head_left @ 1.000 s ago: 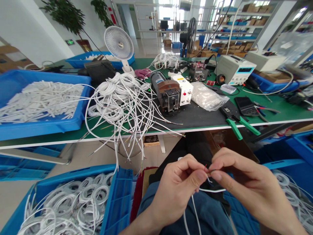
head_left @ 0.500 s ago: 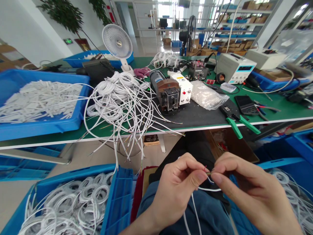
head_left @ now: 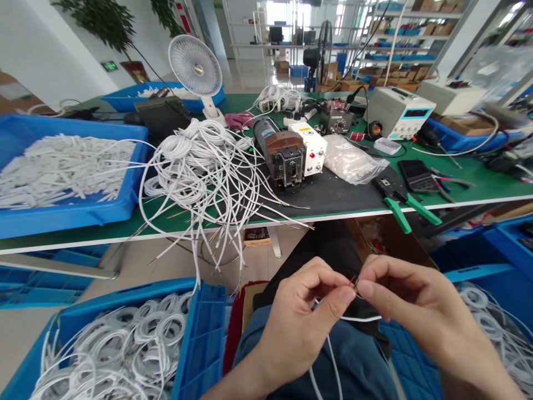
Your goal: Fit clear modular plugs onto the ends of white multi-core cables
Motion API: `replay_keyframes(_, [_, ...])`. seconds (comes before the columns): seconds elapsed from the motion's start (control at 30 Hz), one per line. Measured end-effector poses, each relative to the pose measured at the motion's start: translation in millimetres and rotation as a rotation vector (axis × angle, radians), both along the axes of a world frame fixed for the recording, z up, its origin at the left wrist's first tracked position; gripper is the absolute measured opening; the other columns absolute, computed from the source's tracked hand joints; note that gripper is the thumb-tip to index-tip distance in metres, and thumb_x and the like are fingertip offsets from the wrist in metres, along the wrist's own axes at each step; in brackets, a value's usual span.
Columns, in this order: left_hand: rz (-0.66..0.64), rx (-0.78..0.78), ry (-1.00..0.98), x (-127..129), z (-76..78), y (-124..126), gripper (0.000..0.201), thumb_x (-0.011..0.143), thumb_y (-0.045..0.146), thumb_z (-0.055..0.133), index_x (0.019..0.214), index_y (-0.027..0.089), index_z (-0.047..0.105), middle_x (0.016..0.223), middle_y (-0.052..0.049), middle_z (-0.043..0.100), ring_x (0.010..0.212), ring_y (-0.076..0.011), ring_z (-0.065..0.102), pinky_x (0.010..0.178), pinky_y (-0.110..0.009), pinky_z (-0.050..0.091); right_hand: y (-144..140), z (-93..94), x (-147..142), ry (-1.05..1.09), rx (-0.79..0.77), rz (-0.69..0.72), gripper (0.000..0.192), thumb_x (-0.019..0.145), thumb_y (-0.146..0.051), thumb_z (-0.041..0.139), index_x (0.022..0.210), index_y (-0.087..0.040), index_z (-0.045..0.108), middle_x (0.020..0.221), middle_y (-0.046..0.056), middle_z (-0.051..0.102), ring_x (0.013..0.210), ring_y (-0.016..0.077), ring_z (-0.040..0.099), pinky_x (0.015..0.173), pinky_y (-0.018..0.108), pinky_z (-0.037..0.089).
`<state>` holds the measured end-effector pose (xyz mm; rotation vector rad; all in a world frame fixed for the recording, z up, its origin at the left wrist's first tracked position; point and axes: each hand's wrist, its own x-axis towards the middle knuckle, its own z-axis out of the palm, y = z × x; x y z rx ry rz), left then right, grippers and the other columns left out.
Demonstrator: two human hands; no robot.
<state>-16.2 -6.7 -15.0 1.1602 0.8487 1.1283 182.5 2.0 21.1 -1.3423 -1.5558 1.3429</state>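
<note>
Little of the writing can be made out. The white box (head_left: 308, 147) at the middle of the tabletop (head_left: 491, 183) has a yellow label (head_left: 305, 130) on top, above a round dark mark, but the print is too small to read. The same goes for the lettering on the front of the dark control unit (head_left: 336, 120) farther back and the pale label on the clear bag (head_left: 352, 161). To the right, the power supply (head_left: 397, 114) shows a lit blue display whose figures are illegible. Far left, a green sign (head_left: 109, 66) glows low on the wall, its symbol blurred.

The cable (head_left: 361, 319) is near, above the person's lap. It is smooth, white and slim; one stretch crosses behind the fingers toward the right, and two lengths hang over blue cloth. Thin wires (head_left: 353, 280) come out at its end, one red and others darker.

Both hands are nearly closed. The left hand (head_left: 306, 314) pinches the wires between thumb and forefinger; the right hand (head_left: 416, 303) grips their tips the same way, the fingertips almost touching the left's.
</note>
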Motion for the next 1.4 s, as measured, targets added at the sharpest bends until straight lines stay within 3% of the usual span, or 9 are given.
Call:
replay_keyframes(0.17, [0.055,-0.041,-0.04,1,-3.5,1,0.019,0.105,0.031,0.074,0.092,0.017,0.076,0.09,-0.002,0.062,0.082,-0.0143,0.055,0.074,-0.028,0.043,-4,-4.2,-8,-0.126,0.243,-0.039,0.014,0.103,-0.038,0.074,0.098,-0.025,0.075,0.091,0.003,0.071,0.083,0.0193,0.064,0.065,0.027,0.051])
replay_keyframes(0.3, [0.069,-0.086,-0.084,2,-6.9,2,0.019,0.105,0.033,0.074,0.095,0.017,0.077,0.091,-0.002,0.063,0.085,-0.0153,0.056,0.078,-0.028,0.044,-11,-9.1,-13,-0.135,0.31,-0.069,0.013,0.106,-0.031,0.07,0.094,-0.026,0.073,0.088,0.001,0.071,0.081,0.0179,0.064,0.067,0.026,0.051])
replay_keyframes(0.6, [0.068,-0.161,-0.201,6,-6.8,1,0.02,0.103,0.033,0.077,0.092,0.017,0.078,0.091,-0.001,0.063,0.084,-0.0127,0.056,0.08,-0.025,0.045,-15,-17.9,-28,0.026,0.218,-0.134,0.024,0.106,-0.035,0.068,0.085,-0.023,0.069,0.075,-0.002,0.061,0.065,0.0137,0.056,0.057,0.024,0.045])
replay_keyframes(0.83, [0.078,-0.197,-0.236,8,-10.4,-1,0.019,0.104,0.033,0.077,0.095,0.017,0.077,0.087,0.0,0.062,0.072,-0.0093,0.048,0.069,-0.023,0.041,-20,-30.7,-29,0.002,0.34,-0.215,0.014,0.105,-0.025,0.068,0.091,-0.024,0.067,0.084,-0.001,0.06,0.068,0.0135,0.056,0.061,0.024,0.045])
replay_keyframes(0.97, [0.099,-0.143,-0.172,9,-7.6,-2,0.019,0.104,0.033,0.076,0.093,0.017,0.077,0.089,-0.001,0.062,0.077,-0.0116,0.053,0.073,-0.024,0.044,-21,-33.0,-28,-0.008,0.373,-0.241,0.015,0.106,-0.026,0.067,0.091,-0.024,0.066,0.084,-0.001,0.06,0.068,0.0138,0.056,0.06,0.024,0.045])
replay_keyframes(1.17, [0.119,0.02,0.093,3,-4.4,-1,0.016,0.105,0.03,0.073,0.096,0.019,0.08,0.093,-0.005,0.069,0.087,-0.018,0.063,0.078,-0.03,0.048,-16,-31.1,-23,-0.051,0.366,-0.247,0.018,0.106,-0.029,0.067,0.09,-0.024,0.067,0.082,0.0,0.063,0.068,0.0141,0.058,0.06,0.025,0.047])
replay_keyframes(1.4, [0.115,-0.033,0.026,5,-7.0,1,0.016,0.104,0.029,0.074,0.093,0.018,0.08,0.092,-0.004,0.068,0.087,-0.0175,0.062,0.079,-0.029,0.048,-12,-30.1,-19,-0.059,0.33,-0.21,0.021,0.105,-0.031,0.068,0.086,-0.023,0.068,0.08,0.0,0.064,0.07,0.0148,0.059,0.062,0.024,0.048])
